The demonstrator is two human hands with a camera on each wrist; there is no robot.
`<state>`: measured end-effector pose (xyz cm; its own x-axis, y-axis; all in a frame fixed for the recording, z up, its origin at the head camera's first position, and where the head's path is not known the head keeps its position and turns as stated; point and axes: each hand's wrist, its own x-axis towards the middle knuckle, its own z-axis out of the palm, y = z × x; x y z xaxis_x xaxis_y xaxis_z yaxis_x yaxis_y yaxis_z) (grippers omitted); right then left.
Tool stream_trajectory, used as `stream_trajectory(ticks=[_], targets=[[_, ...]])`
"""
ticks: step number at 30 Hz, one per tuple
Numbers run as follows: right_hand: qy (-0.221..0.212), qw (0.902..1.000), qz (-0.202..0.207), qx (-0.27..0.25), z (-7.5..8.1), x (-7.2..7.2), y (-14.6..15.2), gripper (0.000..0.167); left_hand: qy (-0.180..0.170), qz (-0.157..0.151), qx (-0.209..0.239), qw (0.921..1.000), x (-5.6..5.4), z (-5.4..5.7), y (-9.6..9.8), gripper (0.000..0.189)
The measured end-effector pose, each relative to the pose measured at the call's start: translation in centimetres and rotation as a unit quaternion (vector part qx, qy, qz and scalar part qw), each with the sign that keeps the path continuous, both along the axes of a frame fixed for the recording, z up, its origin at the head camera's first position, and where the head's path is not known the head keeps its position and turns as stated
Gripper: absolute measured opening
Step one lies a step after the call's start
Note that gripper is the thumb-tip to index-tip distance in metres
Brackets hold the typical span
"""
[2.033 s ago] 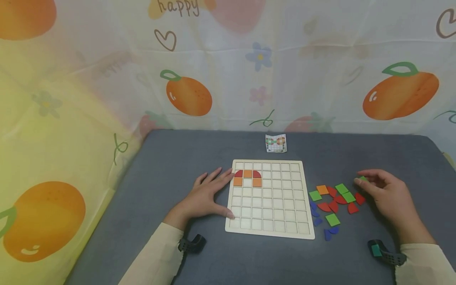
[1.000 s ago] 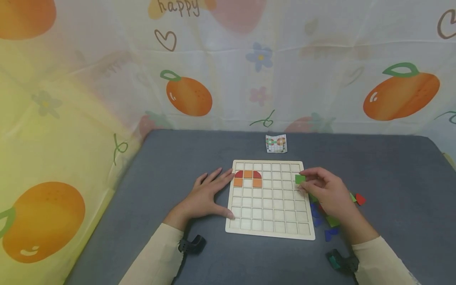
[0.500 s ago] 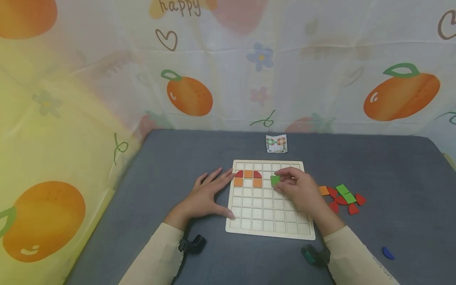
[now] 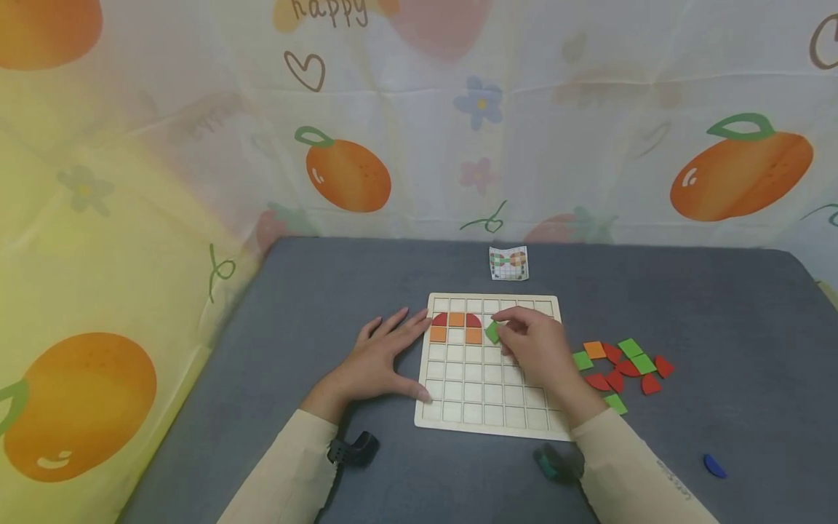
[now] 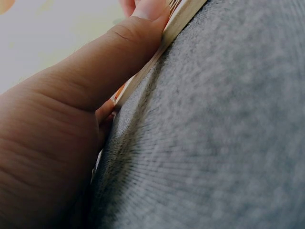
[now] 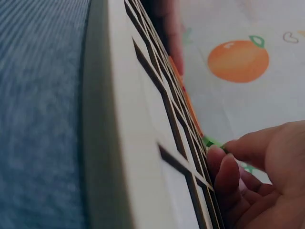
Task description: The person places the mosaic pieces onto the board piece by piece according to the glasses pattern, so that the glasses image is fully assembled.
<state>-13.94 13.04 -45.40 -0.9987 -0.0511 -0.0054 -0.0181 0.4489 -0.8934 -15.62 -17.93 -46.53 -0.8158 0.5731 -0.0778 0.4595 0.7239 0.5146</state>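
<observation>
- Head view: the wooden grid board [image 4: 471, 393] lies on the grey table [image 4: 314, 306].
- The left hand [image 4: 376, 364] is at the board's left edge, fingers spread, with the thumb on the near part of that edge and the fingertips at the far part.
- The right hand [image 4: 533, 346] is over the board's right half, pinching a green square tile [image 4: 492, 332] between thumb and forefinger. The tile is turned askew to the grid, just right of the tiles in the board's far left part; whether it touches the board I cannot tell.
- Those tiles are two red quarter-circle tiles [image 4: 473, 320] with one orange square tile between them, and two more orange square tiles [image 4: 438, 335] in the row nearer the person.
- Right of the board lie loose red quarter-circle pieces [image 4: 650, 384], loose green squares [image 4: 630, 348] and a loose orange square [image 4: 594, 350].
- Farther right of the board and nearer the person is a curved blue piece [image 4: 714, 466].
- Beyond the board's far edge lies a small printed pattern card [image 4: 508, 263].
- Left wrist view: the thumb rests along the board's edge.
- Right wrist view: thumb and forefinger pinch the green tile low beside the board's surface.
</observation>
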Motion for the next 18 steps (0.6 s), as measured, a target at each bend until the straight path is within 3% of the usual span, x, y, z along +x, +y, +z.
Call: stream_trajectory(ticks=[7, 18], targets=[[0.019, 0.9972, -0.003, 0.072, -0.04, 0.17, -0.29, 0.025, -0.001, 0.003, -0.003, 1.0000, 0.07, 0.21, 0.05, 0.130], [0.014, 0.9941, 0.004, 0.108, 0.12, 0.30, -0.32, 0.028, 0.004, 0.003, -0.003, 1.0000, 0.06, 0.14, 0.07, 0.130]])
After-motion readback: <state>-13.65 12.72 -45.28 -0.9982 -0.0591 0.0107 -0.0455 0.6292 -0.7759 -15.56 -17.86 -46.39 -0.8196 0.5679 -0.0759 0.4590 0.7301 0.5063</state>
